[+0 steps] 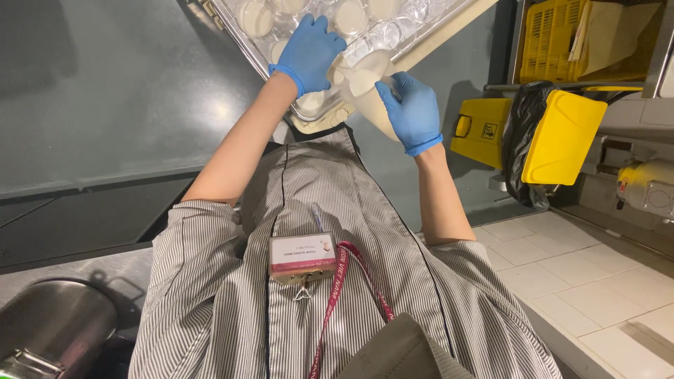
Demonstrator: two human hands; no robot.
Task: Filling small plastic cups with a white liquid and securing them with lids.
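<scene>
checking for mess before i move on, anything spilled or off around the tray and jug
No spill shows. The right hand tilts the jug of cream liquid over the tray of small cups, and the left hand rests on the tray. Some cups are filled, others empty.

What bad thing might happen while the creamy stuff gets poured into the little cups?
The tilted jug in the right hand could slop cream between the cups. The tray juts over the counter edge, so the left hand pressing it might tip it.
</scene>
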